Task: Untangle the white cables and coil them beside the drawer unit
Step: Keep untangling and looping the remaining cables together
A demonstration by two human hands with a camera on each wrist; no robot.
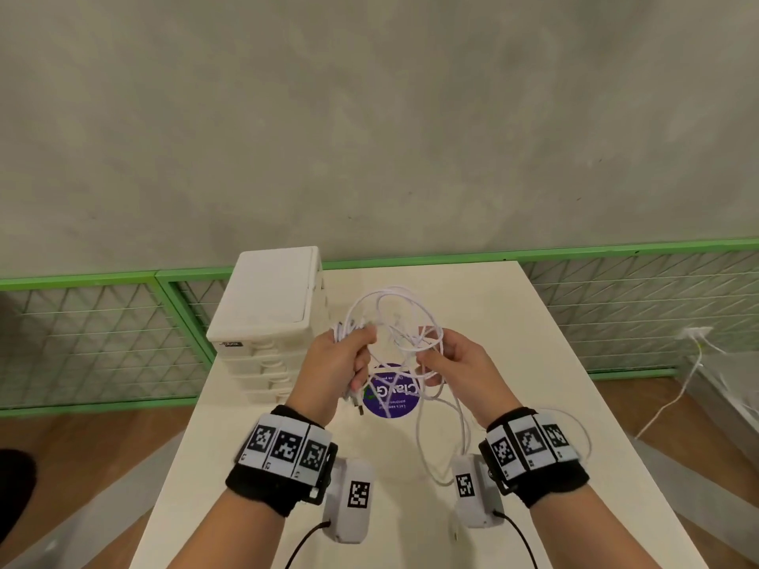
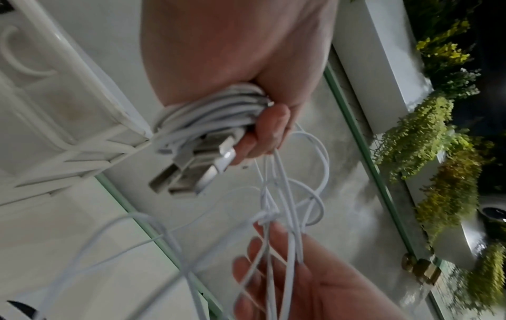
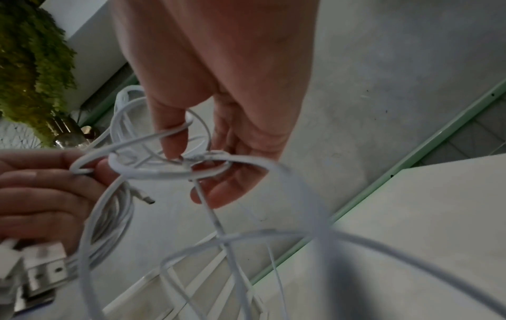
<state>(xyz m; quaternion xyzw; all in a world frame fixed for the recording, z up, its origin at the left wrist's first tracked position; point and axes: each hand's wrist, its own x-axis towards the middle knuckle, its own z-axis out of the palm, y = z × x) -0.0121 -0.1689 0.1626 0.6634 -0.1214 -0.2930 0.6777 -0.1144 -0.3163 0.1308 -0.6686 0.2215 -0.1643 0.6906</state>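
I hold a tangle of white cables (image 1: pixel 394 318) in the air over a cream table (image 1: pixel 534 363). My left hand (image 1: pixel 349 355) grips a bunch of cable loops (image 2: pixel 216 110), with the metal USB plugs (image 2: pixel 189 173) sticking out below the fist. To its right, my right hand (image 1: pixel 443 355) pinches thin strands near a knot (image 3: pixel 202 157), and several loops hang over its fingers (image 3: pixel 170 134). Loose cable (image 1: pixel 443 425) trails down onto the table by my right wrist. The white drawer unit (image 1: pixel 267 314) stands just left of my left hand.
A round purple sticker (image 1: pixel 392 398) lies on the table under the hands. A green-framed mesh fence (image 1: pixel 102 334) runs behind the table, and a grey wall rises above it. Another white cable (image 1: pixel 681 388) runs over the floor at the right.
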